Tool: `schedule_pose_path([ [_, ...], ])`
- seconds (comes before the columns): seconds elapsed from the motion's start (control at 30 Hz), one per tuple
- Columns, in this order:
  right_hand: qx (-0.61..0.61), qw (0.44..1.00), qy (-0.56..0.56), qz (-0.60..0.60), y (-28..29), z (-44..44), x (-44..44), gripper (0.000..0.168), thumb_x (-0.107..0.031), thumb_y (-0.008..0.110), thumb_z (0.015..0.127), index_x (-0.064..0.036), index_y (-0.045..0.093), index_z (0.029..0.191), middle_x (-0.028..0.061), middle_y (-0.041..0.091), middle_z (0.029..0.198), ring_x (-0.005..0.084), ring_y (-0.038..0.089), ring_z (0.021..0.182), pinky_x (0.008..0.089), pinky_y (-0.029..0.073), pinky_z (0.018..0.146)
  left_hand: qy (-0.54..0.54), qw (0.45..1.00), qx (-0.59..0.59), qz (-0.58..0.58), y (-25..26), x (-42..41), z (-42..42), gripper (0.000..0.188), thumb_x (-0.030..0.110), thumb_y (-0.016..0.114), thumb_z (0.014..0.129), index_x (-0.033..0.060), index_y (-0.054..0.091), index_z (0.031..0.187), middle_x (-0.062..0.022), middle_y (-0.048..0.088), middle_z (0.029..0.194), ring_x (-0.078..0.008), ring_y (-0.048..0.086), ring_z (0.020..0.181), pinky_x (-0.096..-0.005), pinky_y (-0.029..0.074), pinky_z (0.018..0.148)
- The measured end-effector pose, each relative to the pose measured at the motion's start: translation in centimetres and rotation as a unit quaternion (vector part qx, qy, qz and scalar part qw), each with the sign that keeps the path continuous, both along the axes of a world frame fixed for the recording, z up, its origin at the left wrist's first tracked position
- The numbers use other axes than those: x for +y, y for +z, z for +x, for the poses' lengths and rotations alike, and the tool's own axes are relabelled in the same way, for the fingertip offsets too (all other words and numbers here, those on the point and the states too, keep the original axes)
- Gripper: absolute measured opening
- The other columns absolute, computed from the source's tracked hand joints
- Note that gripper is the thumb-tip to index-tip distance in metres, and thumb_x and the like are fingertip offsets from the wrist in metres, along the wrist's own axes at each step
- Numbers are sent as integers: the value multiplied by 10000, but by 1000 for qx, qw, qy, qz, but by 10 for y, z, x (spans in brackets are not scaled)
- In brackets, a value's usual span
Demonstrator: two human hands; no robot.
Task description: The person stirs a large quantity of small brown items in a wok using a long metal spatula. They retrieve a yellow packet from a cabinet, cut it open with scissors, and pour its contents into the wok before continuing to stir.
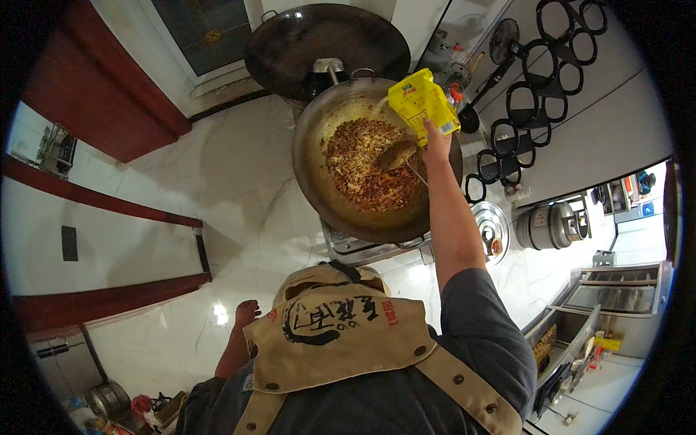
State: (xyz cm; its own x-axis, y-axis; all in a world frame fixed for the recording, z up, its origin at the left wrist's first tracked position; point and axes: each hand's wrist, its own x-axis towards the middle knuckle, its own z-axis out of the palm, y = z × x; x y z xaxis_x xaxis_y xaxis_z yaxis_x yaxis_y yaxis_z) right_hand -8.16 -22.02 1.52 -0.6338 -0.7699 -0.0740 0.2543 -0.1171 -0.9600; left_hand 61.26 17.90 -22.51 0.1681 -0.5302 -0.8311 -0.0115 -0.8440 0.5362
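Observation:
My right hand (436,142) grips a yellow plastic packet (421,103) that bears writing, tilted over the far right side of a large wok (310,179). A pale trickle shows at the packet's left corner. Chopped reddish-brown food (361,163) with paler bits on top fills the middle of the wok. In it rests a metal ladle (397,156), its handle passing under my right forearm. My left hand (248,312) hangs at my left side, away from the wok, fingers loosely bent and with nothing visible in it.
Beneath the wok is a metal stove (348,247). A second, dark wok (326,38) stands behind. On the right are a black rack of rings (524,117), a round metal lid (500,217) and a steel gas cylinder (544,225). A red-brown door frame (109,81) rises at left.

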Motion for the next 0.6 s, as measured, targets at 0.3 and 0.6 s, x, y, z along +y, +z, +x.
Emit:
schedule_pose_path([
  [0.3,1,999,35,-2,3,12,15,609,-97,796,926,-107,496,1456,77,618,1380,278,602,1278,449,463,1067,-17,999,-41,14,20,-9,-25,478,309,667,969,-9,651,1325,-127,713,1125,-259,711,896,-413,562,712],
  [0.6,-22,999,-34,-33,17,-11,8,622,-53,779,929,-91,473,1469,75,633,1330,265,618,1236,438,497,991,-413,874,-205,-154,-53,17,48,412,319,713,956,-5,717,1210,-111,738,905,-244,719,847,-399,575,726],
])
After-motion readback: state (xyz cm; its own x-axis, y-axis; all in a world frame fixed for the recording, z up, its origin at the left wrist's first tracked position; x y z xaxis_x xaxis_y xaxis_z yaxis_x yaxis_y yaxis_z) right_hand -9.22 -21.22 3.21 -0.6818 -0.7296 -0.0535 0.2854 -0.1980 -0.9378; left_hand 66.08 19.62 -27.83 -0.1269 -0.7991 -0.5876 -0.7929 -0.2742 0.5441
